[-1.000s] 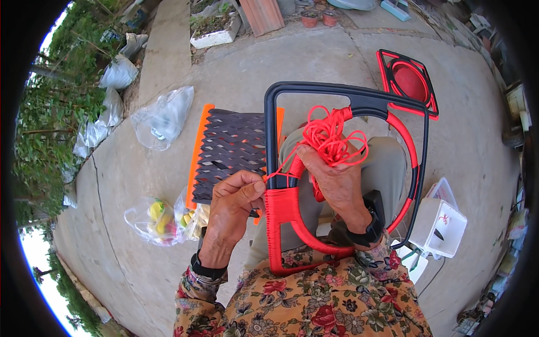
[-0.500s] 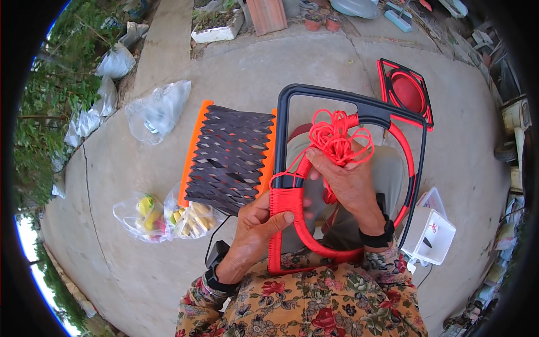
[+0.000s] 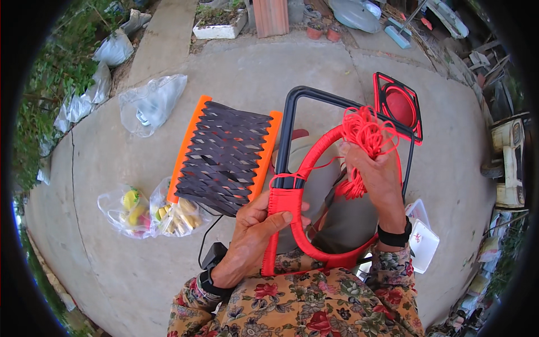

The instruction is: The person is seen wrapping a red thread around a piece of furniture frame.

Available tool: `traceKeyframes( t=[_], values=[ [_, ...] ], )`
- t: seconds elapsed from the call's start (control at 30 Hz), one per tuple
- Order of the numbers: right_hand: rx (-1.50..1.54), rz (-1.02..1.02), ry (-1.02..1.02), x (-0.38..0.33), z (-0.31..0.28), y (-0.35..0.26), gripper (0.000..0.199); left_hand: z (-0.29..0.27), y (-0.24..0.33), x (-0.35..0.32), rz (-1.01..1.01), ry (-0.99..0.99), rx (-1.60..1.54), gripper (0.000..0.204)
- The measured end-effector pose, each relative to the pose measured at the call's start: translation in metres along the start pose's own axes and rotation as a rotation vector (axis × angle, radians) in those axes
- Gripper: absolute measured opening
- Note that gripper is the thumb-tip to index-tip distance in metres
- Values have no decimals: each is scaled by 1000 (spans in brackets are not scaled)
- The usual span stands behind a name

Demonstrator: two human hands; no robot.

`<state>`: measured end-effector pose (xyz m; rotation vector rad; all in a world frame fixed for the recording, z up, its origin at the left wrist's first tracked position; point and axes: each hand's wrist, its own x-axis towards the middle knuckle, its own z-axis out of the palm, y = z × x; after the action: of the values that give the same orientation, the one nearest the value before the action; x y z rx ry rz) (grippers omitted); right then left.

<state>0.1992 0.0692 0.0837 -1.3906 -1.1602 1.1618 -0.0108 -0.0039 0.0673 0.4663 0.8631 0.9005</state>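
Both bare-handed grips are full in the head view I watch from afar. The left grip (image 3: 254, 223) is closed around the cord-wrapped corner of a black frame (image 3: 284, 137), thumb across the front and fingertips behind, a hold I judge meant to steady it. That frame stands over the lap, its wrapped lower edge seemingly against the floral shirt (image 3: 281, 309), probably for a second support. My right grip (image 3: 377, 171) is closed on a bundle of red cord (image 3: 365, 132), loops spilling above and below; gathering it this way likely limits tangling. One strand (image 3: 322, 166) runs from near the bundle toward the frame's left bar. The orange-sided woven seat (image 3: 224, 151) sits ahead-left on the concrete floor (image 3: 135, 269), apart from the hands, presumably out of their way.
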Motion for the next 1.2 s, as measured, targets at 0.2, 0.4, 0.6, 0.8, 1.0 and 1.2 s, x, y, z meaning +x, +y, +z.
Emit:
traceKeyframes(
  t=[0.2,0.4,0.6,0.8,1.0,1.2],
  values=[
    [212,329,-117,-26,-23,14,21,-4,-2,-1,-16,-8,-77,35],
    [-151,268,-248,-53,-15,23,28,-11,-11,2,-8,-22,-108,40],
    [-997,-331,-199,-61,-18,-8,50,-11,-12,1,-26,-17,-155,41],
    [-924,-92,40,-63,-33,-25,18,-4,-9,-1,-5,-21,-87,40],
    [-393,-330,-356,-65,18,-20,18,-3,-9,-3,-1,-62,-121,34],
    [-443,-459,-357,-48,33,-1,20,5,-6,-8,71,-58,-35,33]
  ],
)
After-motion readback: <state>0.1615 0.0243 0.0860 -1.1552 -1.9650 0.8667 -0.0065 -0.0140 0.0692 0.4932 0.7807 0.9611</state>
